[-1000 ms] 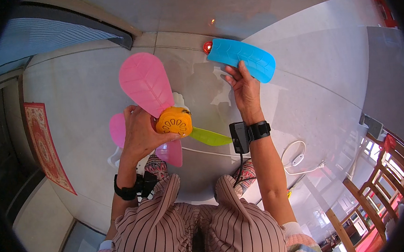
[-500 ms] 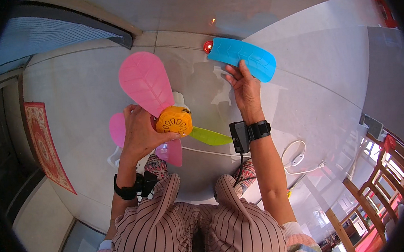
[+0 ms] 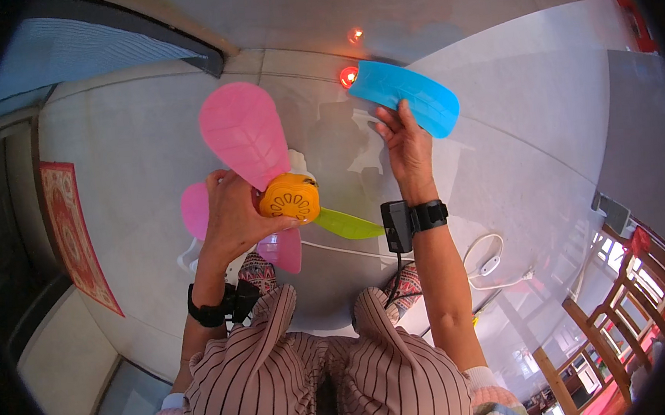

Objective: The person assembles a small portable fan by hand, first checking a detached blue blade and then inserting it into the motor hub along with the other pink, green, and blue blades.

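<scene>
My left hand is closed round an orange flower-shaped hub with dark seed-like slots on its face. From the hub a large pink petal rises up and left, and a slim green leaf points right. Two more pink petals show below and behind that hand; how they are fixed is hidden. Off to the right, my right hand grips the lower edge of a curved blue petal-shaped panel with leaf-like veins, apart from the hub.
A small glowing red light sits by the blue panel's left end. A white cable with an inline switch and plug runs over the grey tiled floor to the right. Wooden chairs stand at lower right; a red patterned mat lies left.
The blue panel and my right hand have shifted slightly right. The orange hub and upper pink petal have moved a little right and up in my left hand. More of the red light shows.
</scene>
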`<state>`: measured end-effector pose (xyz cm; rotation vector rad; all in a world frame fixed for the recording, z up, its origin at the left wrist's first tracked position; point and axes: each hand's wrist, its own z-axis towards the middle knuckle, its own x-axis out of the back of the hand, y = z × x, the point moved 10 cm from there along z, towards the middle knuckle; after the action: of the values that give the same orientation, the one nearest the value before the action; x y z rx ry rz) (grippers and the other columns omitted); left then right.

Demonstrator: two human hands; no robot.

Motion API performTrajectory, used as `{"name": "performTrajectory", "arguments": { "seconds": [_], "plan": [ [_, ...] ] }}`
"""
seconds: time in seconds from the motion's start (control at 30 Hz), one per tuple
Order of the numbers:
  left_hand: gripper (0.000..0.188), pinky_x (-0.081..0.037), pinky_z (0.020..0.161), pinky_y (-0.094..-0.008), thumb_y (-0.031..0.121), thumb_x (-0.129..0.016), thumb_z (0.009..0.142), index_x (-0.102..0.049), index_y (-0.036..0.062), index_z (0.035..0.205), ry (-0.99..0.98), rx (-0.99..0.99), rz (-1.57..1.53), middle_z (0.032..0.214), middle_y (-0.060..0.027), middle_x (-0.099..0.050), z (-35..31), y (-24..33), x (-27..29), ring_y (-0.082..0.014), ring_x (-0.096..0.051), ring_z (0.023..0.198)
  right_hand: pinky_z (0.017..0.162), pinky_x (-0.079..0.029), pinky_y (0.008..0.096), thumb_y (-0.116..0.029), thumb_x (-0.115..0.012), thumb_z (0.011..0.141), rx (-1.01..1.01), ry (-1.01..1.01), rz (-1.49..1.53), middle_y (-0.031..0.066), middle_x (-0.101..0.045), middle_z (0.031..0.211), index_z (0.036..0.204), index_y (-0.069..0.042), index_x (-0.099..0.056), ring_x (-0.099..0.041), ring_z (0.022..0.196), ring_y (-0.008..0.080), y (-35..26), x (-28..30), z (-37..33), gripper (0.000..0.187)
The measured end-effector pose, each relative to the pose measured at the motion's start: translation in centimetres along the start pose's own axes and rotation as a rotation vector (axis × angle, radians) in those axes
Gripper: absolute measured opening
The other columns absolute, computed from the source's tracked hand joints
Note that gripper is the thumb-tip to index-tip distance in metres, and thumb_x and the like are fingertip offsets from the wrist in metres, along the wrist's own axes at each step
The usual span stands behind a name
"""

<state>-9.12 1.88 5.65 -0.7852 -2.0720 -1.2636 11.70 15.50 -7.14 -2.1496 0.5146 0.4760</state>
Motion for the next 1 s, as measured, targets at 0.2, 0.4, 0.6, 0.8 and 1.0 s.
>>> {"name": "performTrajectory", "arguments": {
  "seconds": [0.2, 0.4, 0.6, 0.8, 1.0],
  "plan": [
    [0.068, -0.027, 0.092, -0.0404, 0.037, -0.081, 0.048, -0.058, 0.0111, 0.106, 0.038, -0.018, -0.043, 0.097, -0.0073, -0.06, -0.1, -0.1, 0.1, -0.0241, -0.053, 0.092, 0.057, -0.056, 0.026, -0.015, -0.061, 0.086, -0.029, 0.009, 0.012, 0.0128, -0.063, 0.095, 0.108, -0.001, -0.05, -0.065, 0.08, 0.0201, 0.2, 0.1, 0.0, 0.028],
    [0.067, -0.027, 0.093, -0.0396, 0.037, -0.082, 0.048, -0.058, 0.0106, 0.105, 0.065, -0.041, -0.025, 0.095, -0.0076, -0.061, -0.3, 0.1, 0.6, -0.0228, -0.054, 0.091, 0.058, -0.055, 0.0261, -0.016, -0.061, 0.086, -0.016, 0.0, -0.007, 0.0122, -0.064, 0.094, 0.108, -0.001, -0.05, -0.065, 0.079, 0.02, 0.2, -0.2, 0.0, 0.028],
    [0.08, -0.024, 0.098, -0.042, 0.043, -0.083, 0.046, -0.054, 0.0104, 0.113, -0.078, 0.075, -0.033, 0.106, -0.01, -0.059, -0.2, -1.0, -0.7, -0.0301, -0.049, 0.105, 0.058, -0.056, 0.0257, -0.016, -0.061, 0.086, -0.016, -0.007, 0.007, 0.0126, -0.064, 0.094, 0.109, 0.0, -0.048, -0.066, 0.078, 0.0203, 0.2, 0.0, 0.2, 0.031],
    [0.068, -0.025, 0.094, -0.0401, 0.036, -0.084, 0.05, -0.057, 0.0112, 0.107, 0.03, -0.022, -0.042, 0.093, -0.0064, -0.061, -0.3, 0.1, 0.2, -0.0215, -0.055, 0.089, 0.057, -0.056, 0.0267, -0.015, -0.061, 0.086, 0.0, -0.01, -0.01, 0.0139, -0.063, 0.094, 0.11, 0.001, -0.047, -0.066, 0.078, 0.0212, 0.0, 0.0, 0.0, 0.033],
    [0.078, -0.025, 0.096, -0.0417, 0.043, -0.083, 0.047, -0.054, 0.0105, 0.113, -0.073, 0.062, -0.058, 0.104, -0.0094, -0.059, -0.2, -0.5, -0.4, -0.0285, -0.049, 0.102, 0.057, -0.057, 0.0266, -0.014, -0.06, 0.086, 0.0, -0.035, 0.005, 0.0136, -0.063, 0.093, 0.111, 0.002, -0.047, -0.066, 0.078, 0.021, -0.1, -0.2, 0.1, 0.032]
  ]
}}
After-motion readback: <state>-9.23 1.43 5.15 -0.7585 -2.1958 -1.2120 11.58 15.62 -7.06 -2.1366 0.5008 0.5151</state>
